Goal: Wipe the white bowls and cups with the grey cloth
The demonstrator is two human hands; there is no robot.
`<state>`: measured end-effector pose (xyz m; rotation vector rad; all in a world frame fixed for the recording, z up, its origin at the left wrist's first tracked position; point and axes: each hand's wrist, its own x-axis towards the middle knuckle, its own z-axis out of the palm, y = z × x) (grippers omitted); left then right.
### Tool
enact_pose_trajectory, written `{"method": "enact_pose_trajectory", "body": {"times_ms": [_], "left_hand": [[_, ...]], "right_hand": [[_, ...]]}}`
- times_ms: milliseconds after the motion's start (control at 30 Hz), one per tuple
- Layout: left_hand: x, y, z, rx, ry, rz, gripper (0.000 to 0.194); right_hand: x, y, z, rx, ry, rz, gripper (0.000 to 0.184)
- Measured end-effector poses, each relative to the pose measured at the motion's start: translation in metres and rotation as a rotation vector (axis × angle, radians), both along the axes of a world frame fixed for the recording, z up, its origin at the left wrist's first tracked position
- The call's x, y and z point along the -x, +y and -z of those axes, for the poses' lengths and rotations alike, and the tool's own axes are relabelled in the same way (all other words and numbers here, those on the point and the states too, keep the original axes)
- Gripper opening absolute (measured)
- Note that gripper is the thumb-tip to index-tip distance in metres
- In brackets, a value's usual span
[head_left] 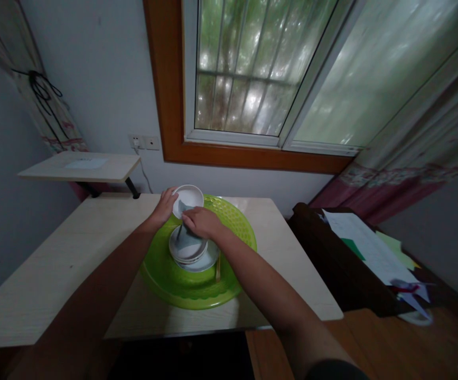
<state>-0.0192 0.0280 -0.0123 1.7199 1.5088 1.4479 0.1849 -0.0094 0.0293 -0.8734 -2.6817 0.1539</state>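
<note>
My left hand [165,205] grips the rim of a small white bowl [189,196], tilted up over a green plastic basin [173,279]. My right hand [202,221] is closed on a grey cloth [185,232] that it presses into the bowl; the cloth hangs down onto a stack of white dishes [191,252] inside the basin. A wooden utensil [218,266] lies beside the stack in the basin.
The basin sits on a light wooden table [54,274] under a window. A small shelf [78,166] sticks out at the back left. To the right a dark cabinet [332,264] carries papers [367,243]. A curtain [411,174] hangs on the right.
</note>
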Motion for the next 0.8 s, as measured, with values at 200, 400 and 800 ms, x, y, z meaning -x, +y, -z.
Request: {"method": "enact_pose_trajectory", "body": {"times_ms": [200, 400, 800], "left_hand": [[0.001, 0.003, 0.000, 0.005, -0.065, 0.043, 0.043], [0.001, 0.004, 0.004, -0.016, -0.108, 0.019, 0.044], [-0.003, 0.000, -0.002, 0.010, -0.099, 0.036, 0.046]], "right_hand": [[0.001, -0.004, -0.002, -0.281, -0.066, 0.178, 0.054], [0.008, -0.014, 0.000, -0.171, -0.088, 0.131, 0.046], [0.008, -0.006, 0.018, 0.038, 0.087, -0.079, 0.061]]}}
